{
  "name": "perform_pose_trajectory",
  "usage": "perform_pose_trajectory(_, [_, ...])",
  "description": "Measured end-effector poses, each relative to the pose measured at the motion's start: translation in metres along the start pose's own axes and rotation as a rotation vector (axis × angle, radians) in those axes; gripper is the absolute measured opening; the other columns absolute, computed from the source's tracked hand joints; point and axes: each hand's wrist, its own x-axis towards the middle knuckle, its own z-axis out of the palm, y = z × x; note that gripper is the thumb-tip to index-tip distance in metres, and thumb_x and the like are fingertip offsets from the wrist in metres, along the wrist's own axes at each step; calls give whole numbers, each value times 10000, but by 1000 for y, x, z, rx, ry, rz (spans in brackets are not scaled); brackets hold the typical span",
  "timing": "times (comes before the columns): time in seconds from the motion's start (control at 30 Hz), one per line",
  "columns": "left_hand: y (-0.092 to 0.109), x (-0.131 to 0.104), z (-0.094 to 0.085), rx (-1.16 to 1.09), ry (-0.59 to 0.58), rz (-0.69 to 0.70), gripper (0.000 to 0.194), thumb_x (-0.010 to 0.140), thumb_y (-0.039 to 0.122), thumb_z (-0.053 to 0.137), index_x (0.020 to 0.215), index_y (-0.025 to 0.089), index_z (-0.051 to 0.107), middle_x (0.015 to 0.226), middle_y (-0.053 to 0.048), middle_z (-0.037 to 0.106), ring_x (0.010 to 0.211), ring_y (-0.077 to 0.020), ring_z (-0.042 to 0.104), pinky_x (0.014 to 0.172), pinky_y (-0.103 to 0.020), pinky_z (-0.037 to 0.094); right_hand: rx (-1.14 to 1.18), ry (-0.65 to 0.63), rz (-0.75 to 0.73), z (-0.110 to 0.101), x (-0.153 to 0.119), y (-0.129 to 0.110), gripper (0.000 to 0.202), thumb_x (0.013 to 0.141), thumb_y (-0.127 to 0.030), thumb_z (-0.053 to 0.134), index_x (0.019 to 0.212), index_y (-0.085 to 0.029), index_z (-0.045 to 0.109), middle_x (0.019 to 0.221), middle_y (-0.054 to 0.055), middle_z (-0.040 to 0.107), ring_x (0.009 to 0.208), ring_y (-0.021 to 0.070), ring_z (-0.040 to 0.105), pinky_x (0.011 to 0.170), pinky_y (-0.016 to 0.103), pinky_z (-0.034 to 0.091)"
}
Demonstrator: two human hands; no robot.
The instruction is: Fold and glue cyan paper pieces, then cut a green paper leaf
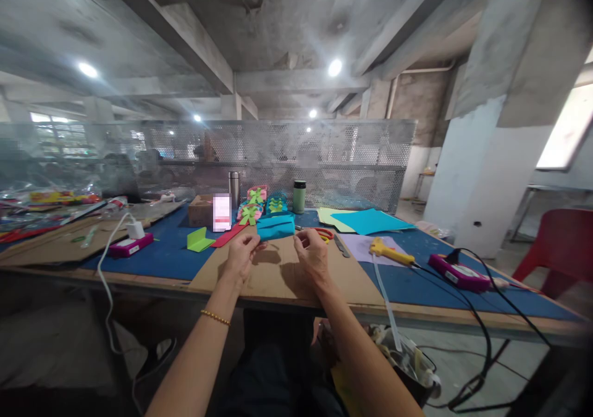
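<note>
A folded blue piece (276,227), which looks like paper or felt, hangs above a cardboard sheet (343,281). My left hand (241,255) pinches its left end between thumb and fingers. At its right end, my right hand (311,253) has its fingers closed on the edge. Behind the right hand lie scissors with red and yellow handles (324,234), partly hidden. A grey knife-like tool (341,246) rests on the cardboard's right side. Pink and blue pieces with green bows (251,214) stand behind the blue piece, beside a red strip (229,235).
A yellow glue gun (391,252) lies on purple sheets at the right, near a purple power strip (458,273) with black cables. Blue sheets (373,220), a green flask (299,197), a steel flask (234,189) and a lit phone (222,212) are further back.
</note>
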Motion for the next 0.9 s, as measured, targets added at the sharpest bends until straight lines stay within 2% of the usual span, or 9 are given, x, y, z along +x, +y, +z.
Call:
perform_pose_trajectory(0.23, [0,1,-1,4,-12,-14,404,473,292,952,670,93,662,645,-2,655,627,-134,682,694,-259,587,-157,-15,-123,-3,-1,-3,149,922,-211,530,996,-211,659,967,49,626,677,144,593,660,271,457])
perform_pose_trajectory(0.5, [-2,2,-2,46,-36,-8,385,514,285,941,686,93,655,661,-7,652,633,-141,675,706,-288,582,-288,-22,-184,-3,-2,-3,183,948,-195,498,859,-218,655,887,54,647,778,186,593,708,285,428])
perform_pose_trajectory(0.67, [-2,1,-2,36,-36,4,411,474,319,950,671,99,663,651,-1,654,632,-140,678,697,-277,580,-240,-20,-128,-4,-2,-1,81,905,-198,547,916,-185,627,855,60,660,725,183,595,695,294,435])
perform_pose_trajectory(0.9, [-2,2,-3,44,-42,-5,450,450,335,958,673,92,653,649,-7,656,628,-141,681,678,-260,572,-142,-9,-12,-3,-2,1,82,870,-255,590,856,-188,636,798,54,689,698,190,617,681,305,457])
